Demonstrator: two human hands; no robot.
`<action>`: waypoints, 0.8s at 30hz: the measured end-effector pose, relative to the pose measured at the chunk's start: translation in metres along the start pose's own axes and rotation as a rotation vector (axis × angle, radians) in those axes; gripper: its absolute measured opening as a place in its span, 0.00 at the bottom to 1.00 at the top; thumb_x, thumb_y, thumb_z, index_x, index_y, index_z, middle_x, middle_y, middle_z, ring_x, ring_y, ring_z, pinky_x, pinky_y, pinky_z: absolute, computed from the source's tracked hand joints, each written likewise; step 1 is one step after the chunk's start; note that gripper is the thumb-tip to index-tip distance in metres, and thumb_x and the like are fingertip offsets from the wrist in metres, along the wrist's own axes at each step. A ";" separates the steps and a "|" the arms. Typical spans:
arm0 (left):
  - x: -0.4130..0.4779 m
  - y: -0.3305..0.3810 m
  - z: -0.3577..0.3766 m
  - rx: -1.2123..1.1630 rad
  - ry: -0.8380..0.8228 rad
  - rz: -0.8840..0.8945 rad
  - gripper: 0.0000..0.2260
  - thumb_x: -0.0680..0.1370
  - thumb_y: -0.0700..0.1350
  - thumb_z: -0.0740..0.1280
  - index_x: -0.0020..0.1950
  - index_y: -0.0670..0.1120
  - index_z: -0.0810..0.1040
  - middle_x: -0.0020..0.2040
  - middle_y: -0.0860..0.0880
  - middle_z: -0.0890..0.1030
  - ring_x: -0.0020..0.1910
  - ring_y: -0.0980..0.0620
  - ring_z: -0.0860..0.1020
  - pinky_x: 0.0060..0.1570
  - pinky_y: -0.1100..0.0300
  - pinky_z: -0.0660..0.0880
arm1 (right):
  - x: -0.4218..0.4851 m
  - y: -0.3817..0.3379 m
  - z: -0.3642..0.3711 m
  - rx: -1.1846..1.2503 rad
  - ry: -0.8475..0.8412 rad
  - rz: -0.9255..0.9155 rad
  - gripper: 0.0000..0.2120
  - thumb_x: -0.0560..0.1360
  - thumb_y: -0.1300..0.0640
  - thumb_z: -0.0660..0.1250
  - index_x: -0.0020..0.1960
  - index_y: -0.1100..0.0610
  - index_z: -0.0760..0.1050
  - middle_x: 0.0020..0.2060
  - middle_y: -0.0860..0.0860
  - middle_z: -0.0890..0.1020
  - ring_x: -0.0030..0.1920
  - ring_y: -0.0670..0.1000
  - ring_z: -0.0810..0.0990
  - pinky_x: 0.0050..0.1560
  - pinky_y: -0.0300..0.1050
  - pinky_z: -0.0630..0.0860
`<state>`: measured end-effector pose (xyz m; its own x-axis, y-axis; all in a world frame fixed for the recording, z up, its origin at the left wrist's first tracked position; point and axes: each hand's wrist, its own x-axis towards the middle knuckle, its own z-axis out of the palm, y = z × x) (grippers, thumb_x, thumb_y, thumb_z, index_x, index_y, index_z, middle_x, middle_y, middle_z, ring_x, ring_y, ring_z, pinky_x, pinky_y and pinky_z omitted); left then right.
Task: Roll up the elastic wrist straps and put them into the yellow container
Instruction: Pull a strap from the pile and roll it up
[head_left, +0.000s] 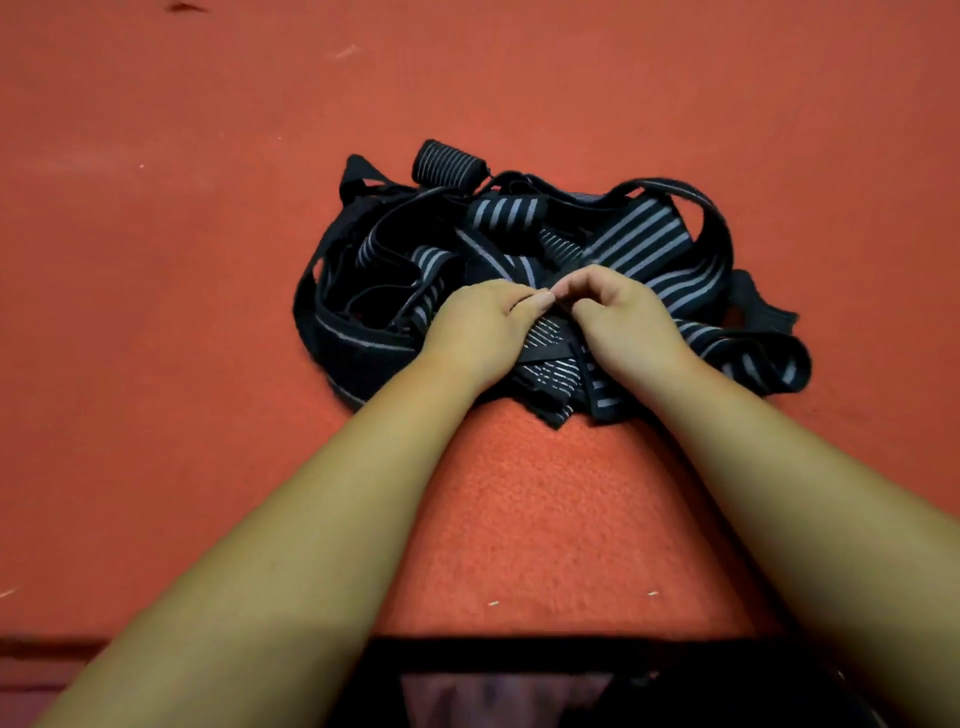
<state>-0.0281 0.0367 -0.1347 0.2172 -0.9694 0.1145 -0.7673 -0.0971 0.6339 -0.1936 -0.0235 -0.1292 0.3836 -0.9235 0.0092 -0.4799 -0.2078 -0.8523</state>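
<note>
A tangled heap of black, grey-striped straps (649, 234) is spread on a red carpet (208, 312), and one rolled strap (449, 162) is set at its far edge. The left hand (478, 327) and the right hand (618, 322) are brought together over the near middle of the heap. Their fingers are curled and strap material is pinched between thumbs and fingertips, though which strap is held cannot be told.

Dim, even light; red carpet (156, 312) darkens toward far corners. The strap pile (649, 228) is reasonably sharp; near edge soft, wide-angle stretched.
</note>
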 end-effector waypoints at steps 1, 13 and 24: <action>-0.005 0.003 -0.001 -0.002 0.042 -0.014 0.16 0.87 0.56 0.63 0.59 0.50 0.88 0.56 0.48 0.88 0.60 0.47 0.82 0.61 0.52 0.75 | -0.006 0.001 -0.002 -0.054 0.001 -0.050 0.17 0.78 0.61 0.63 0.58 0.46 0.84 0.54 0.43 0.86 0.55 0.44 0.84 0.59 0.42 0.80; -0.091 0.074 -0.095 -0.296 0.289 -0.026 0.23 0.87 0.61 0.61 0.46 0.47 0.84 0.40 0.51 0.86 0.42 0.51 0.83 0.47 0.56 0.77 | -0.095 -0.066 -0.050 -0.019 0.114 -0.213 0.14 0.83 0.43 0.66 0.53 0.53 0.83 0.50 0.50 0.87 0.54 0.54 0.85 0.58 0.52 0.77; -0.120 0.120 -0.157 -0.927 0.344 -0.067 0.22 0.86 0.62 0.63 0.53 0.45 0.85 0.47 0.41 0.88 0.46 0.42 0.86 0.55 0.37 0.84 | -0.142 -0.139 -0.038 0.309 -0.263 -0.131 0.25 0.84 0.34 0.63 0.60 0.55 0.83 0.47 0.46 0.87 0.48 0.48 0.86 0.46 0.39 0.77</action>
<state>-0.0515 0.1765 0.0476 0.5191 -0.8357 0.1792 -0.0035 0.2075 0.9782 -0.2113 0.1243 0.0080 0.6327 -0.7739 0.0285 -0.1702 -0.1748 -0.9698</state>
